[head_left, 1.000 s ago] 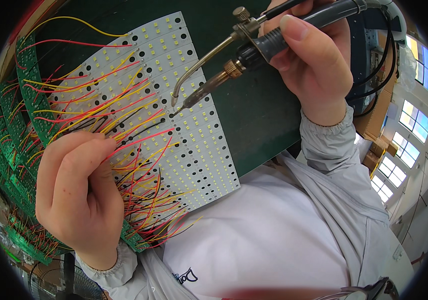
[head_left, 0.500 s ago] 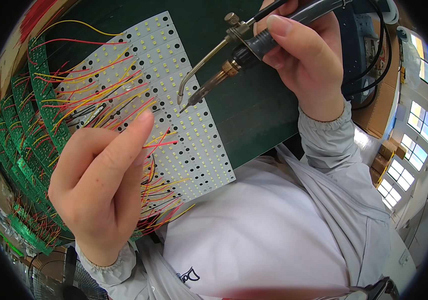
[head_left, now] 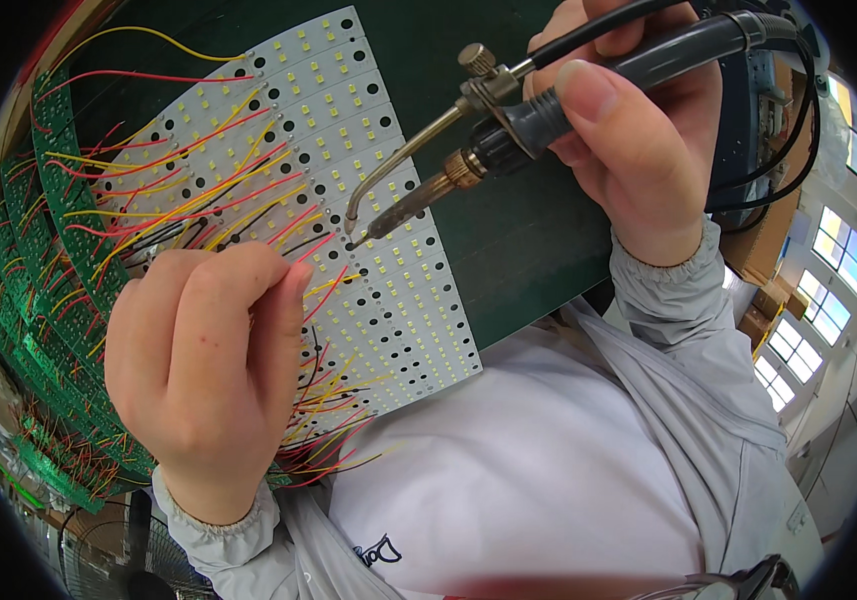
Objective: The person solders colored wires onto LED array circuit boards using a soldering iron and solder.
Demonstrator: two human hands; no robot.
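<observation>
My left hand (head_left: 193, 370) has its thumb and forefinger pinched on a thin red wire (head_left: 318, 247), whose end points toward the soldering iron's tip. My right hand (head_left: 648, 150) grips the soldering iron (head_left: 418, 200) by its dark handle. A bent metal solder-feed tube (head_left: 398, 155) is clamped alongside, ending just above the tip. The tip is at a row of solder pads on the white LED board panel (head_left: 418, 340); whether it touches cannot be told. Red, yellow and black wires run from the panel to green circuit boards (head_left: 88, 230) at the left.
The panel lies on a dark green work surface (head_left: 508, 250). Black cables (head_left: 810, 130) trail from the iron at the right, near cardboard boxes (head_left: 778, 300). More wired green boards (head_left: 58, 455) are stacked at the lower left, above a fan (head_left: 98, 550).
The iron's tip has come down and slightly left to the pads. My left fingers have closed in, and a red wire now shows in their pinch. The panel has shifted slightly.
</observation>
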